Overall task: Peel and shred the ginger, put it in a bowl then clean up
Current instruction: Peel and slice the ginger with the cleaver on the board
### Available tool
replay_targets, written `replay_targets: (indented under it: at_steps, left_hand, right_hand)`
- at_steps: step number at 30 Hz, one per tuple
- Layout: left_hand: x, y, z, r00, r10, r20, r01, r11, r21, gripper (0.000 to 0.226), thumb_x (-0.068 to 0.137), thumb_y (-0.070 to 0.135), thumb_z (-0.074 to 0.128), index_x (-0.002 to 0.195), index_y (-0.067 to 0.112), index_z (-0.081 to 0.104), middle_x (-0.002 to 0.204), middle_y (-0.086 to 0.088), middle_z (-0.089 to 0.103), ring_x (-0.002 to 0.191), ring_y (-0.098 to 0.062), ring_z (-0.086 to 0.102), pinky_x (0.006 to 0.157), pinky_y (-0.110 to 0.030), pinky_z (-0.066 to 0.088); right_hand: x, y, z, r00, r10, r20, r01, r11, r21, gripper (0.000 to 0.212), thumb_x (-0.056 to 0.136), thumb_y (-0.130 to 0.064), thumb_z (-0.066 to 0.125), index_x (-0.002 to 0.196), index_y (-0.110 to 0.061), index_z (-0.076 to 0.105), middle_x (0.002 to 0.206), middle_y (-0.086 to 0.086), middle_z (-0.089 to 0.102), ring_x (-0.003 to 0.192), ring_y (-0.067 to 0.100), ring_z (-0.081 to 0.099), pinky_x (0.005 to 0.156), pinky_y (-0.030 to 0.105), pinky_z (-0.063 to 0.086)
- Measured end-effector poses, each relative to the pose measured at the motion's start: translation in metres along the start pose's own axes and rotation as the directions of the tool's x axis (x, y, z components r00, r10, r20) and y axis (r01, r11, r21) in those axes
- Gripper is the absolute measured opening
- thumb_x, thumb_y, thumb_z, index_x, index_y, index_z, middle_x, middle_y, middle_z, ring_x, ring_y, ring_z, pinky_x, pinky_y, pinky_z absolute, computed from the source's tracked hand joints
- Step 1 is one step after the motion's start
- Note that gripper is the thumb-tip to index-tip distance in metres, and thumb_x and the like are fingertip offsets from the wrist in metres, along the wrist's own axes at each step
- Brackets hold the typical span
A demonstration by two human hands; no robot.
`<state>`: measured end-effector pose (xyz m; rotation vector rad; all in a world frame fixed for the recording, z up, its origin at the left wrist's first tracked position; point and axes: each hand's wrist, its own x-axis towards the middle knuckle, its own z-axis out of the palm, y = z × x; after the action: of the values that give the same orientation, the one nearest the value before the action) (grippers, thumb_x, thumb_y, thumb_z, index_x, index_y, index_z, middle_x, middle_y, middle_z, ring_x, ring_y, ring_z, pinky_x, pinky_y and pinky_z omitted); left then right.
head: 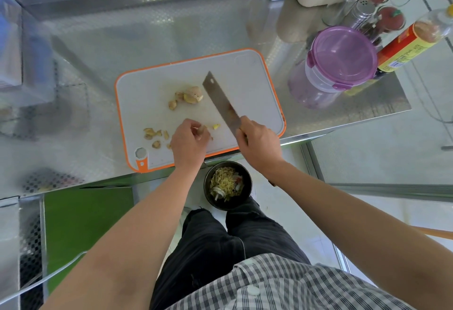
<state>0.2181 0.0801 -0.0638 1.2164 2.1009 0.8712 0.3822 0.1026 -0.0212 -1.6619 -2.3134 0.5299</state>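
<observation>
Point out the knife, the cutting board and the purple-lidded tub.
knife (220,100), head view, middle of the blade.
cutting board (245,76), head view, bare white surface.
purple-lidded tub (343,57), head view, centre of the lid.

One head-worn wide-angle view looks steeply down over the front edge of the counter, close above the cutting board.
</observation>
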Motion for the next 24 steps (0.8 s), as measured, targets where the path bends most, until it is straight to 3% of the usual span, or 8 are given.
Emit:
replay_targets:
  at_steps: [4,7,12,16,19,21,24]
  left_hand:
    - [0.001,-0.004,-0.005,1.000,-0.013,-0.003,0.013,1.000,0.007,0.024,0.088,0.025,0.057,0.107,0.019,0.070,0.087,-0.004,0.062,0.078,-0.016,0.054,0.078,-0.034,0.046]
    - [-0.001,-0.007,-0.011,0.998,-0.045,-0.044,0.044,0.999,-0.029,0.020,0.087,0.023,0.057,0.101,0.016,0.071,0.083,-0.002,0.066,0.081,-0.021,0.059,0.076,-0.037,0.049]
    - [-0.010,-0.015,-0.027,0.995,-0.078,-0.066,0.075,0.997,-0.036,0.017,0.090,0.021,0.058,0.098,0.011,0.069,0.084,-0.003,0.066,0.078,-0.020,0.057,0.074,-0.035,0.047]
    - [-0.021,-0.024,-0.044,0.995,-0.087,-0.057,0.084,0.995,-0.051,0.017,0.090,0.022,0.060,0.100,0.010,0.067,0.080,0.005,0.060,0.073,-0.012,0.053,0.066,-0.023,0.035]
    - [-0.026,-0.037,-0.057,0.990,-0.114,-0.077,0.108,0.991,-0.082,0.018,0.088,0.024,0.064,0.098,0.009,0.066,0.077,0.008,0.059,0.067,-0.007,0.051,0.063,-0.018,0.031]
    - [-0.027,-0.045,-0.064,0.989,-0.125,-0.079,0.117,0.988,-0.097,0.018,0.086,0.027,0.067,0.094,0.012,0.066,0.078,0.006,0.062,0.072,-0.013,0.058,0.070,-0.024,0.041]
    - [-0.026,-0.056,-0.073,0.992,-0.115,-0.058,0.107,0.986,-0.131,0.016,0.084,0.030,0.071,0.090,0.017,0.064,0.080,0.006,0.064,0.077,-0.015,0.062,0.078,-0.037,0.052]
  right_hand:
    - [-0.002,0.007,-0.004,0.980,0.190,0.067,-0.176,0.969,-0.174,0.011,0.093,-0.010,0.039,0.084,-0.012,0.033,0.068,0.003,0.043,0.057,0.029,0.042,0.048,0.031,0.023]
    - [-0.014,-0.009,0.003,0.967,0.199,0.162,-0.154,0.955,-0.256,0.006,0.093,-0.008,0.037,0.092,-0.013,0.037,0.078,0.002,0.045,0.066,0.028,0.050,0.055,0.032,0.028]
    - [-0.037,-0.054,0.024,0.957,0.135,0.258,-0.070,0.967,-0.245,0.023,0.091,-0.008,0.040,0.114,-0.010,0.044,0.104,0.007,0.055,0.086,0.031,0.062,0.061,0.033,0.034]
    - [-0.037,-0.062,0.027,0.972,0.161,0.172,-0.117,0.964,-0.238,0.039,0.091,-0.009,0.040,0.129,-0.015,0.042,0.105,0.008,0.056,0.089,0.034,0.060,0.063,0.034,0.033]
    - [-0.039,-0.058,0.026,0.963,0.253,0.088,-0.219,0.934,-0.283,0.037,0.092,-0.009,0.040,0.128,-0.015,0.043,0.105,0.008,0.056,0.089,0.033,0.061,0.064,0.034,0.036]
    - [-0.045,-0.070,0.033,0.958,0.263,0.117,-0.225,0.937,-0.266,0.036,0.091,-0.008,0.041,0.127,-0.015,0.044,0.106,0.008,0.055,0.090,0.032,0.061,0.064,0.034,0.037]
    - [-0.054,-0.096,0.050,0.971,0.145,0.187,-0.108,0.975,-0.196,0.040,0.092,-0.010,0.041,0.131,-0.016,0.042,0.106,0.008,0.055,0.086,0.033,0.061,0.061,0.033,0.036]
